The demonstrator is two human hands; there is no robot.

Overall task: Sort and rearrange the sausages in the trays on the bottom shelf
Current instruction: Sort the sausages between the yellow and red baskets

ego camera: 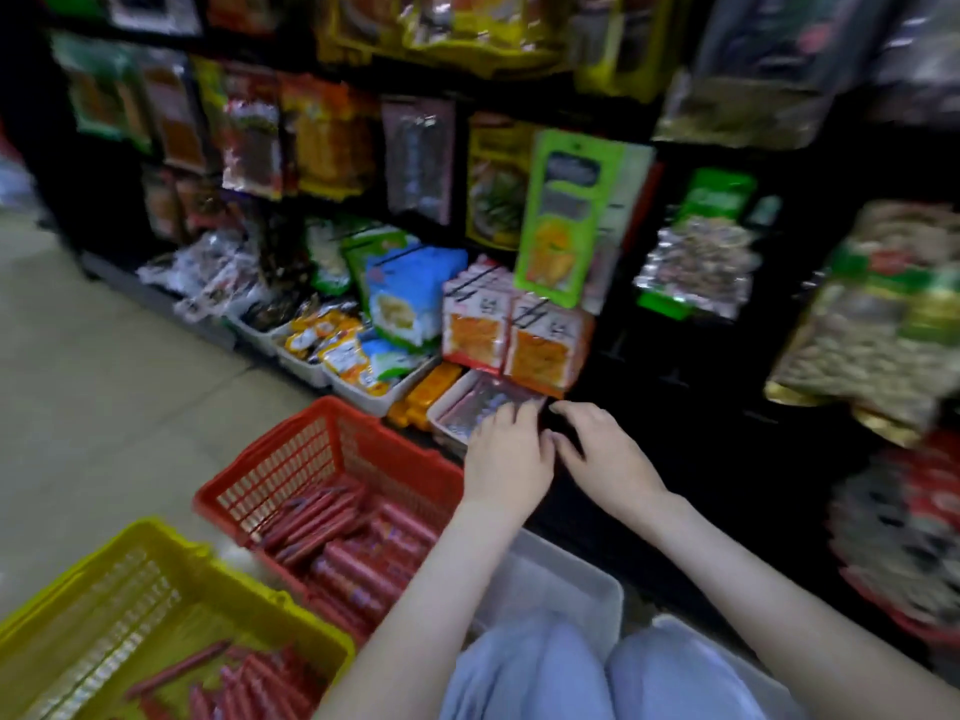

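1. Yellow basket (119, 584): holds loose sausages (234, 683).
2. Red basket (291, 459), next to it: holds heaped sausages (363, 553).
3. White tray (443, 405), bottom shelf (675, 433): tray sausages (483, 402), blurred.
4. Left hand (506, 459): fingers apparently flat on tray sausages, grip apart.
5. Right hand (602, 449): at the tray's right edge; grip state cannot be told.

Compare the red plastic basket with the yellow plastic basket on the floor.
The red plastic basket is piled deep with red sausages; the yellow plastic basket holds fewer, with much of its bottom bare. The red basket stands nearer the shelf; the yellow basket stands farther from it. Both have lattice walls, stand upright on the floor and hold red sausages.
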